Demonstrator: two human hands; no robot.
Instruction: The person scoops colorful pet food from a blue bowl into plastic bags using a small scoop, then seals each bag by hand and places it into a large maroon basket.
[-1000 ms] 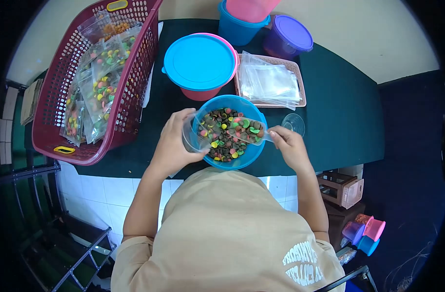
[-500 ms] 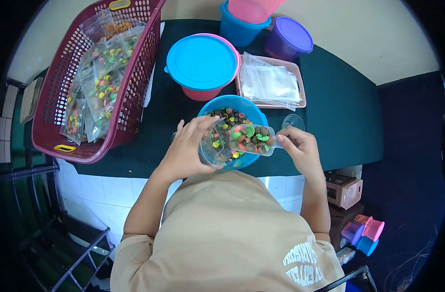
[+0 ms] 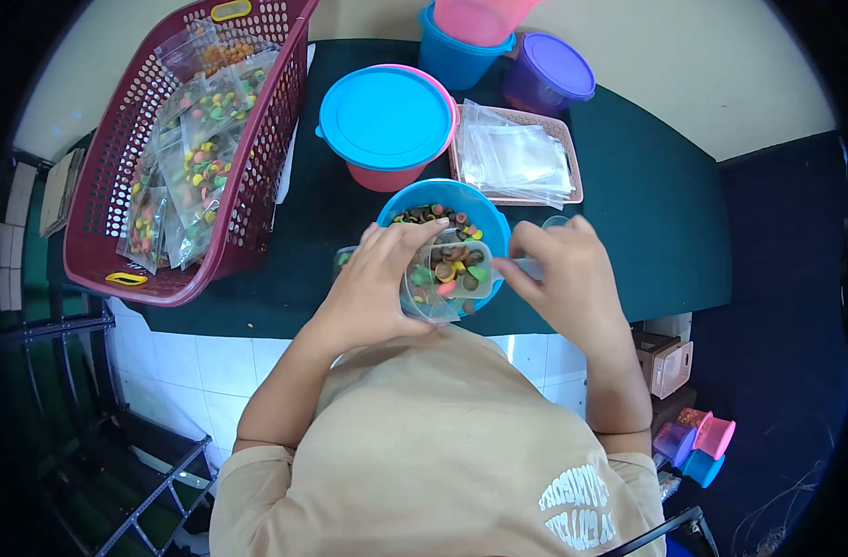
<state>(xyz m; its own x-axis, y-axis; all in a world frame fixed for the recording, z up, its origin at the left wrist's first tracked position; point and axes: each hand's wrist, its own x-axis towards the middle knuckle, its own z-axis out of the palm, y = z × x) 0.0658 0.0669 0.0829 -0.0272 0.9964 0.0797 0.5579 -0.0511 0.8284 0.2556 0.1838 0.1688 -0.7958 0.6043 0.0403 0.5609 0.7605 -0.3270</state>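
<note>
My left hand (image 3: 368, 283) is wrapped round a clear plastic bag (image 3: 427, 295), its mouth spread, with some colourful pieces inside. My right hand (image 3: 558, 274) pinches the handle of a clear scoop (image 3: 459, 265), which tilts at the bag's mouth and holds brown, green, yellow and pink pieces. Both are over a blue bowl (image 3: 500, 232) of small dark, yellow and pink pieces. My left hand hides part of the bowl's left side.
A maroon basket (image 3: 233, 218) of filled bags stands at left. Behind the bowl are a blue-lidded tub (image 3: 385, 119), a tray (image 3: 575, 176) of flat clear bags, a purple-lidded tub (image 3: 549, 74) and a blue tub (image 3: 456, 56).
The scoop has moved left and tilted into the bag's mouth, and it holds fewer pieces. My right hand has turned and lifted its wrist. More pieces show in the bag.
</note>
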